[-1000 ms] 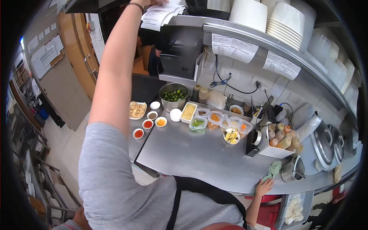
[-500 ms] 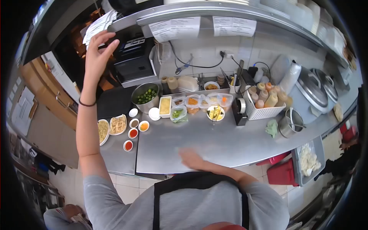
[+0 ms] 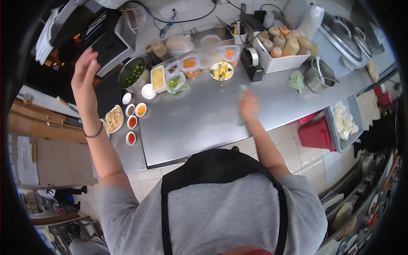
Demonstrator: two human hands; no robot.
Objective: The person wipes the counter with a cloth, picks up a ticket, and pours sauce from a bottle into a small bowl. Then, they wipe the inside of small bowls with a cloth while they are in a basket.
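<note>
My left hand [image 3: 86, 78] is raised at the left, above the pot of green limes [image 3: 134, 75] and the pale food tray [image 3: 114, 119]. Its fingers curve loosely apart, with nothing between them. On the steel counter [image 3: 187, 131], my right hand [image 3: 249, 106] presses down on a light green cloth [image 3: 242, 88]. Motion blurs this hand, and the cloth shows only at its edges. A round bowl of yellow food [image 3: 222, 71] stands beyond it, up and to the left. The black tape dispenser [image 3: 251, 63] is just behind it.
Small sauce cups [image 3: 131, 122] and bagged ingredients [image 3: 175, 83] line the left and back. A white basket of squeeze bottles [image 3: 282, 61], another green cloth [image 3: 296, 81] and a steel pot [image 3: 316, 80] are at the right. Below the counter's right edge stands a grey tub [image 3: 350, 136].
My right hand has swept right along the counter, with the green cloth now showing beneath it. My left hand stays raised, now lower in view. The view has tilted down.
</note>
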